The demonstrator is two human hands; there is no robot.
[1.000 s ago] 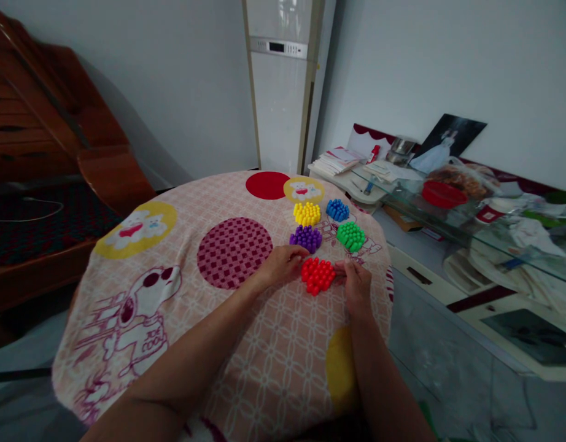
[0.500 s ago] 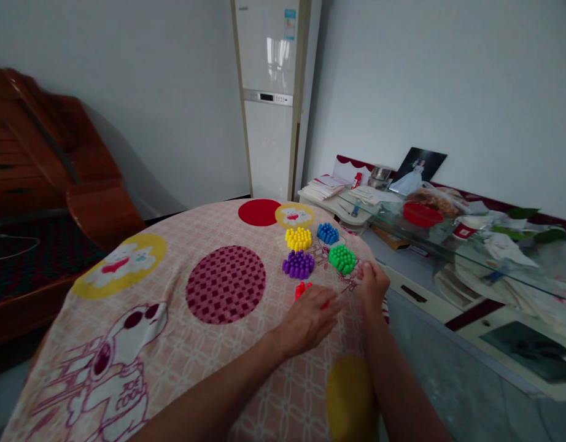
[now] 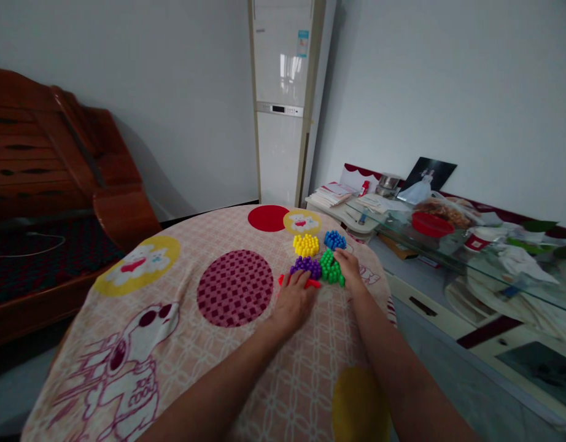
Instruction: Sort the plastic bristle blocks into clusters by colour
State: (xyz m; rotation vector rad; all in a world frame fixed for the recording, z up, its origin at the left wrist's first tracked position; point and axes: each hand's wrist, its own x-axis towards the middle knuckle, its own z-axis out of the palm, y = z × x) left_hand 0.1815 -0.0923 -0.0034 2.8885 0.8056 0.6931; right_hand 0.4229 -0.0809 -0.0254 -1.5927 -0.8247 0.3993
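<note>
Red pieces (image 3: 315, 283) are partly covered by the left hand (image 3: 294, 299), green pieces (image 3: 329, 269) flanked by the right hand (image 3: 348, 266), seemingly for compactness; neither grip can be determined.

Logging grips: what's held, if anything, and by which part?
Cannot tell: left hand lies over red pieces; right hand touches green pieces at their right side.

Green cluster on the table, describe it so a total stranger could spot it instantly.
Start at the cloth-covered table, then look toward its far right side. The green cluster sits right of the purple cluster and in front of the blue cluster, beside the right hand. Of these clusters, it alone is green.
</note>
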